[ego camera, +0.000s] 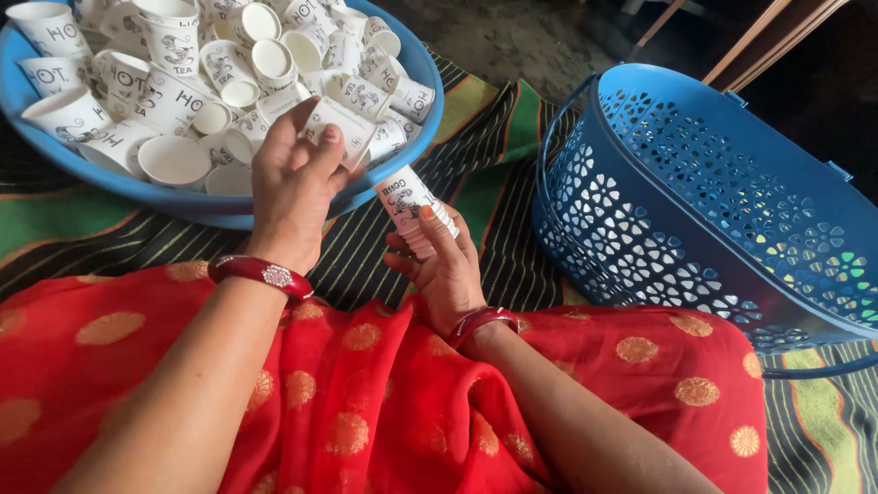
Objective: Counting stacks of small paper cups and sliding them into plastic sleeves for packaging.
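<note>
In the head view, the person sits with a red cloth with gold dots (366,402) spread over the lap, on a striped mat (494,146) of black, green and orange.

The left hand (293,187) reaches forward to the near rim of a round blue tub (416,119) and pinches a single white paper cup (340,128) between thumb and fingers; the cup lies tilted at the tub's edge, among the others. The tub is heaped with loose white paper cups (174,91), printed in black, lying every way, some upright, some on their sides.

The right hand (444,265) is held just above the lap, closed around a short nested stack of cups (412,209) that points up and left toward the tub. The thumb presses on the side of the stack; the fingers wrap beneath it. The stack's top end is just beside the tub's rim, near the cup in the left hand but apart from it.

Each wrist wears a red bangle (261,272).

To the right, a blue plastic basket (695,201) with flower-shaped cut-outs rests tilted on the mat, well apart from both hands.
</note>
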